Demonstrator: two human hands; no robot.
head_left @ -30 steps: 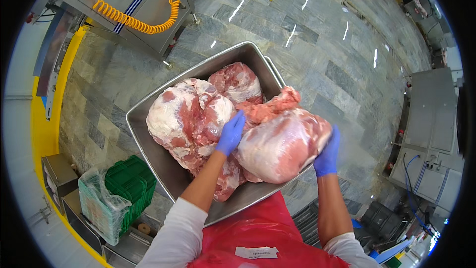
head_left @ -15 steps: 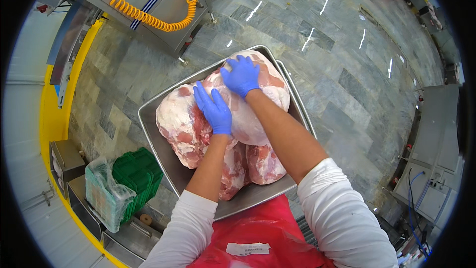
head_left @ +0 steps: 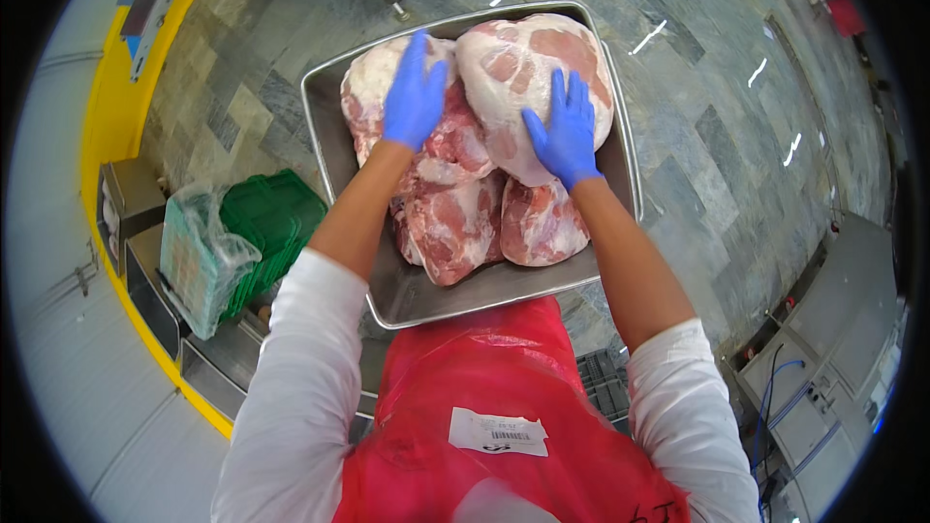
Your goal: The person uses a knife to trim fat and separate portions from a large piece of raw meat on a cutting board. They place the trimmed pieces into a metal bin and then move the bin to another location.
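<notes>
A steel tub (head_left: 325, 140) stands in front of me, piled with several big pink-and-white cuts of raw meat. My left hand (head_left: 415, 92), in a blue glove, lies flat with spread fingers on the far left cut (head_left: 373, 87). My right hand (head_left: 564, 131), also blue-gloved, presses flat against the near side of a large rounded cut (head_left: 528, 63) at the tub's far right. Two smaller cuts (head_left: 484, 223) lie nearer me in the tub. I wear a red plastic apron (head_left: 484, 397) and white sleeves.
Green plastic crates (head_left: 276, 223) and a pale crate lined with a clear bag (head_left: 199, 257) stand at my left. A yellow-edged machine frame (head_left: 107, 116) runs along the left. Grey stone floor tiles (head_left: 727, 126) surround the tub; steel equipment (head_left: 833, 358) is at the right.
Both hands have moved apart: the right hand went from the top of the pile to the large right cut, the left hand now rests on the far left cut. The view tilted forward.
</notes>
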